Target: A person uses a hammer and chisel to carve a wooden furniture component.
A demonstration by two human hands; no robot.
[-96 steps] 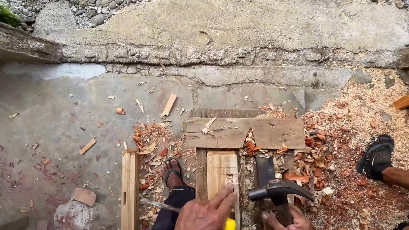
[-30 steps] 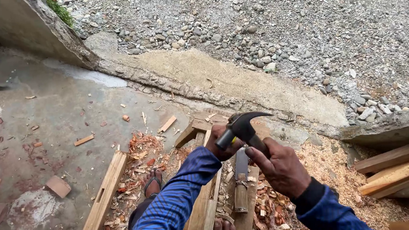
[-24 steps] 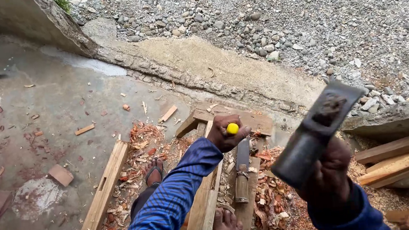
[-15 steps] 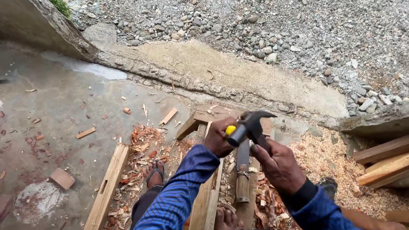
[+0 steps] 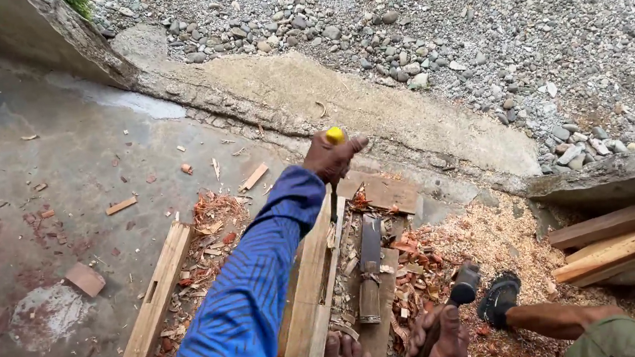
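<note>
Chiselling a wooden frame piece on the concrete.

My left hand (image 5: 331, 156) is gripping the yellow-capped chisel (image 5: 334, 136) upright against the wooden beam (image 5: 314, 294); my right hand (image 5: 443, 341) is clutching the hammer (image 5: 461, 288) low beside the wood shavings (image 5: 483, 237).

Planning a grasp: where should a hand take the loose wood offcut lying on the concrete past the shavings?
Grip the wood offcut across its narrow width at mid-length, coming from above. It lies flat and alone on the concrete floor, long edges exposed, nothing crowding it.
</note>
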